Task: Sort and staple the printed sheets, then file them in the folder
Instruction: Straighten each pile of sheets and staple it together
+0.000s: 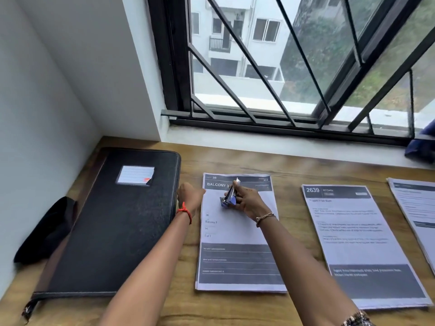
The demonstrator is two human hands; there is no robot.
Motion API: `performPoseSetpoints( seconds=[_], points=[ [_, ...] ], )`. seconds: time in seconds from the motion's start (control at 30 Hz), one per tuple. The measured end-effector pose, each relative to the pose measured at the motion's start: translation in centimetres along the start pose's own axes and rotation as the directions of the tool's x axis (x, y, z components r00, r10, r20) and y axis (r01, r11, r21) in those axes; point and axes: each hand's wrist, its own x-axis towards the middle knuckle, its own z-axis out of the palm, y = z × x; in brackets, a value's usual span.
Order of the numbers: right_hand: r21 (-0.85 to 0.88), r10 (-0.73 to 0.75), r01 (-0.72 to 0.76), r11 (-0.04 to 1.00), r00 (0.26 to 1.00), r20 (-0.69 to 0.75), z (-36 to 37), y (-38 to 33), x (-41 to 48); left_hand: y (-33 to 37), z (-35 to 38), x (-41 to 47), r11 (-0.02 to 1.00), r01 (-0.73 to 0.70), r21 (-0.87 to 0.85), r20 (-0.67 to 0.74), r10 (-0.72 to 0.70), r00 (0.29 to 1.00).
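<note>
- While your right hand [247,201] grips the stapler [228,196] at centre frame, the upper-left corner of the Balcony 3 stack [237,231] lies just leftward.
- Your left hand [190,196] touches that corner; I cannot tell whether it pinches it.

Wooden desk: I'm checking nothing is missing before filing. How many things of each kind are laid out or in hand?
Stacks of printed white sheets: 3
Black leather-look zip folder: 1
Small blue and silver stapler, in the right hand: 1
Black soft object left of the folder: 1
Total: 6
</note>
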Motion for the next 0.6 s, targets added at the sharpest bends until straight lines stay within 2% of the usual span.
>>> performPoseSetpoints(
  seconds=[0.13, 0.37, 0.6],
  points=[
    [0.103, -0.006, 0.004, 0.995, 1.0, 0.015, -0.5, 0.8, 0.0, 0.7, 0.4, -0.1, 1.0, -0.02, 0.013, 0.002, 0.02, 1.0],
    [0.155, -0.013, 0.009, 0.988, 1.0, 0.026, -0.6, 0.8, -0.3, 0.7, 0.9, -0.5, 0.995, -0.093, 0.044, 0.013, 0.092, 0.996],
    [0.139, -0.006, 0.0, 0.99, 0.999, 0.044, -0.6, 0.4, -0.5, 1.5, 1.2, -0.9, 0.956, -0.276, 0.098, -0.032, 0.281, 0.959]
  ],
)
